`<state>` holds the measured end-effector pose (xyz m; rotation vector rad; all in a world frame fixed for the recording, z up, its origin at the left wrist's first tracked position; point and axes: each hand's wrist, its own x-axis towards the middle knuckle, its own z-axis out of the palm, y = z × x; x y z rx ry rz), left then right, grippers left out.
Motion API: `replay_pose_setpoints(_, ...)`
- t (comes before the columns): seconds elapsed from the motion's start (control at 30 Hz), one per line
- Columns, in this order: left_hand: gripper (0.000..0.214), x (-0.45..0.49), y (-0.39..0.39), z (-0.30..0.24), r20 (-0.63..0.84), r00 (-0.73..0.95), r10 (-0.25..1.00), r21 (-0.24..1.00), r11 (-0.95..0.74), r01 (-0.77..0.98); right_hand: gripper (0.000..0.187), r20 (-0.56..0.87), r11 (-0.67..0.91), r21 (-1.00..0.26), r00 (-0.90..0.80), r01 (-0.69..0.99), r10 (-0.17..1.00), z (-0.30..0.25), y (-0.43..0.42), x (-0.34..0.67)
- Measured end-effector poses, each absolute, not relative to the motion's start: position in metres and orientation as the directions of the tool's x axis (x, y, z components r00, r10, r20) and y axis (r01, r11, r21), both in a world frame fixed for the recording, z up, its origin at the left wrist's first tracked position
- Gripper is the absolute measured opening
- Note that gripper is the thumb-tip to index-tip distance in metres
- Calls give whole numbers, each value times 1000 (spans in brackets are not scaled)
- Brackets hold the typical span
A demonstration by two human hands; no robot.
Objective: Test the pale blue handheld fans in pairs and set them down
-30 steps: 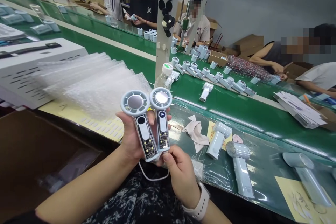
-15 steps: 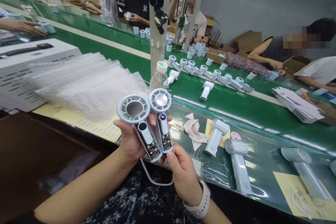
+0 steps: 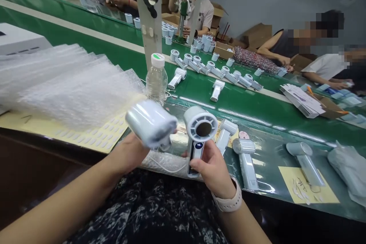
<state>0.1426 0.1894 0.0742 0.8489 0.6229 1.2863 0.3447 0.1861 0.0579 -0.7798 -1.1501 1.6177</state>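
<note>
Two light-blue handheld fans are in my hands above the bench edge. My left hand (image 3: 133,152) is closed on one fan (image 3: 150,122), which is tipped over and smeared by motion, its handle end pointing toward me. My right hand (image 3: 213,166) grips the handle of the other fan (image 3: 200,126), held upright with its grille and lit number display facing me. A white cable (image 3: 166,167) curves below the fans. Just right of that hand, more fans lie on the bench, among them a wrapped-looking fan (image 3: 247,162) and one on yellow paper (image 3: 305,162).
Clear bubble bags (image 3: 71,87) are stacked at left over a sticker sheet (image 3: 94,137). A plastic bottle (image 3: 156,80) stands ahead. Beyond, the green conveyor (image 3: 257,110) carries several fans and flat white boxes (image 3: 303,101). Co-workers sit across it.
The two fans, earlier side by side, are now apart, one in each hand. The left fan has turned over; the right fan has moved right. The view has shifted too.
</note>
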Motion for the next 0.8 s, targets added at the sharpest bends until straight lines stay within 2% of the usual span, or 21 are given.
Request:
replay_pose_setpoints(0.1, 59, 146, 192, 75, 48, 261, 964, 797, 121, -592, 41, -30, -111, -930, -229, -350, 973, 52, 185, 346)
replay_pose_setpoints(0.23, 49, 153, 182, 75, 43, 340, 939, 807, 168, -566, 30, -52, -167, -890, -269, -424, 962, 48, 181, 345)
replay_pose_setpoints(0.4, 41, 163, 175, 74, 58, 399, 915, 830, 178, -529, 31, 2, -208, -846, -393, -490, 920, 52, 171, 348)
replay_pose_setpoints(0.5, 32, 168, 177, 74, 73, 420, 905, 844, 168, -509, 32, 12, -210, -838, -400, -504, 916, 53, 170, 349)
replay_pose_setpoints(0.6, 36, 169, 178, 73, 92, 432, 897, 841, 162, -516, 32, -10, -241, -812, -400, -532, 916, 53, 170, 349)
replay_pose_setpoints(0.8, 41, 165, 177, 71, 31, 420, 907, 843, 202, -498, 38, -34, -237, -811, -362, -535, 932, 50, 168, 346)
